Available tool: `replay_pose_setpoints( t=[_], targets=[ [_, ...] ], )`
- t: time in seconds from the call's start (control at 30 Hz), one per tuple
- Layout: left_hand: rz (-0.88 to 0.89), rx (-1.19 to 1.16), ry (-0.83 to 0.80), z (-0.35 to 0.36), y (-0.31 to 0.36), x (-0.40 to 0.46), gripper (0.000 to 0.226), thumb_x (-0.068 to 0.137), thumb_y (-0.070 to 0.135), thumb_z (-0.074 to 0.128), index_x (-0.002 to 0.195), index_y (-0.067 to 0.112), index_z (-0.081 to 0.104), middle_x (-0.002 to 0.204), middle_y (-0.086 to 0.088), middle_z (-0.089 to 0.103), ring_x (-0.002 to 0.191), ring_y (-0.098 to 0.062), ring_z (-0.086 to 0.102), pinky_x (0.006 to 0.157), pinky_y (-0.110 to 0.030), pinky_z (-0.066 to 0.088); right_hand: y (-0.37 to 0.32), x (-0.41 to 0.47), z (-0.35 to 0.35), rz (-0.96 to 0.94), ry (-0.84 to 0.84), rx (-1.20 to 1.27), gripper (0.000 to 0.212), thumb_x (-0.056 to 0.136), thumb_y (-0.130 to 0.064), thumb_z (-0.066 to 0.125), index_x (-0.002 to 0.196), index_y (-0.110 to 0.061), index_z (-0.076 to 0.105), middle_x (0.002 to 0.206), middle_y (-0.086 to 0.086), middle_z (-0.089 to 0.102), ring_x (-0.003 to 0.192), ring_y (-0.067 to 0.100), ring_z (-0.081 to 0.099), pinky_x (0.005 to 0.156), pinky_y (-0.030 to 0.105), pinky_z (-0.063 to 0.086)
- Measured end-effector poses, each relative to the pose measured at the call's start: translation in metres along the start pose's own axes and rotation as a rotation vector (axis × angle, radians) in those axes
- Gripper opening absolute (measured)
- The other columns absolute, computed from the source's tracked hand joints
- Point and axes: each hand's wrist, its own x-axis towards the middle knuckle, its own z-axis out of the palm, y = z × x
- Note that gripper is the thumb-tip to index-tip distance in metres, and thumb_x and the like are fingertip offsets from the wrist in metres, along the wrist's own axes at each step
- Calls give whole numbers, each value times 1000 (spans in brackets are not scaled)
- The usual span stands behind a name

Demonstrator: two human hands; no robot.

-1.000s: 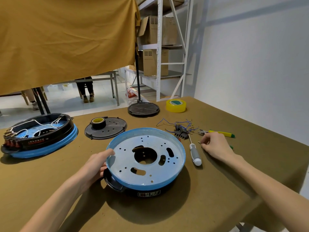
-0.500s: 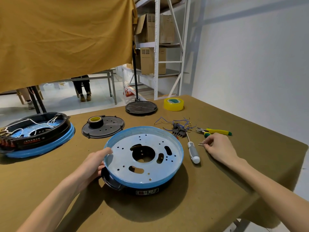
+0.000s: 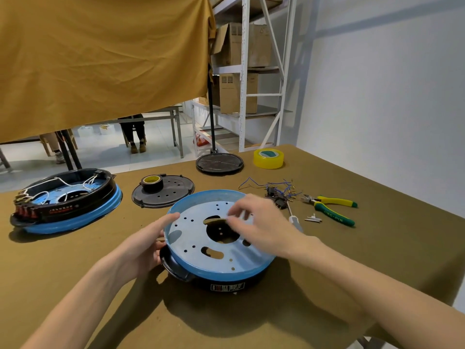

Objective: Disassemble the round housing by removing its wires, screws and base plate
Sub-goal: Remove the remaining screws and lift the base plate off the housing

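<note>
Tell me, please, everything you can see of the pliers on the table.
The pliers lie flat on the brown table cloth, right of the round housing. They have green-and-yellow handles that look rubbery, one with printed lettering, and short metal jaws that point left toward the loose wires. The handles are spread slightly apart. A few small metal screws lie just beside them. Neither hand touches them.

We saw yellow tape near the worktop's far edge, green-yellow pliers right, cardboard boxes shelved behind.
</note>
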Motion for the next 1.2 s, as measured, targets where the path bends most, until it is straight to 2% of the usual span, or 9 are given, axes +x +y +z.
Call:
replay_pose_setpoints(
  t=[0.1,0.17,0.23,0.33,0.47,0.57,0.67,0.93,1.2],
  targets=[
    [-33,-111,-47,-3,6,-10,69,76,58,75,112,1,59,99,-22,77,82,-30,78,56,-34,62,-40,7,25,-11,-267,-126,72,91,-76,39,121,-17,66,118,1,59,104,17,55,90,38,48],
    [-62,-211,-83,-8,9,-16,64,87,55,67,113,-3,59,98,-23,77,67,-26,77,52,-33,62,-59,13,34,19,-372,-216,90,80,-93,26,114,-16,60,119,5,52,98,24,55,84,45,49],
    [-88,-301,-49,-9,11,-20,49,91,41,68,116,-1,61,109,-24,72,65,-26,76,48,-32,61,-68,22,35,47,-427,-248,86,74,-97,32,107,-21,54,114,4,47,90,21,55,75,42,50],
    [-134,-456,-38,-6,11,-22,29,93,15,68,118,1,63,102,-27,72,69,-32,77,41,-32,57,-67,38,24,45,-556,-264,84,76,-86,55,129,-21,50,127,4,50,103,19,55,79,36,49],
    [-181,-609,-154,2,6,-22,37,83,-1,68,120,-3,64,103,-35,71,83,-37,77,50,-39,63,-63,53,0,48,-561,-225,83,83,-67,58,153,-27,36,143,-4,52,104,9,47,80,29,39],
    [-198,-746,-243,13,2,-19,45,78,-10,69,122,-7,63,111,-34,70,91,-37,77,65,-43,65,-64,56,-16,19,-492,-369,70,81,-72,52,133,-25,51,95,-16,57,77,5,53,61,25,38],
    [-172,-777,-247,21,2,-15,46,74,-12,72,119,-8,66,110,-33,71,91,-36,77,68,-42,64,-65,53,-25,-44,-381,-458,56,75,-75,47,105,-28,54,81,-8,61,67,10,61,53,24,41],
    [-115,-779,-289,25,2,-18,44,74,-7,76,118,-6,69,111,-29,72,93,-32,77,71,-39,64,-57,51,-48,-107,-328,-254,30,82,-52,62,99,-27,61,81,1,63,68,18,58,60,35,46],
    [-111,-791,-336,26,1,-17,36,74,-3,81,110,-6,75,112,-22,75,90,-25,78,71,-33,65,-52,56,-59,-63,-317,-163,36,72,-60,55,93,-33,61,81,-2,64,73,17,62,70,39,55]
  ],
)
